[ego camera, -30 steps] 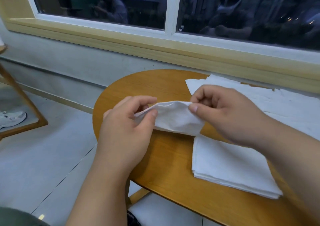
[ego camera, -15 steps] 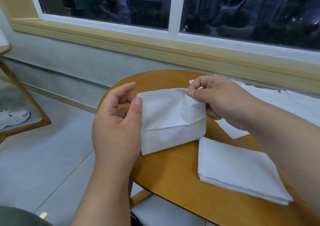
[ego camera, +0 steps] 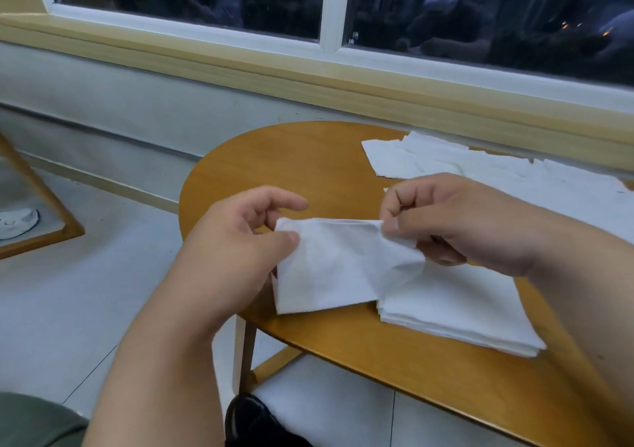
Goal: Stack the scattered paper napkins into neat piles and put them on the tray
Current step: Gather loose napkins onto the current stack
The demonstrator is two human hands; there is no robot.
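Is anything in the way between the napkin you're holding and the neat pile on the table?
Nothing visible. The left hand and right hand pinch the napkin by its top corners; its right edge overlaps the left corner of the pile. No tray is in view.

On the table (ego camera: 308,158), a pile (ego camera: 456,313) lies at the near right; loose napkins (ego camera: 446,165) lie behind it, near the window sill (ego camera: 308,79).
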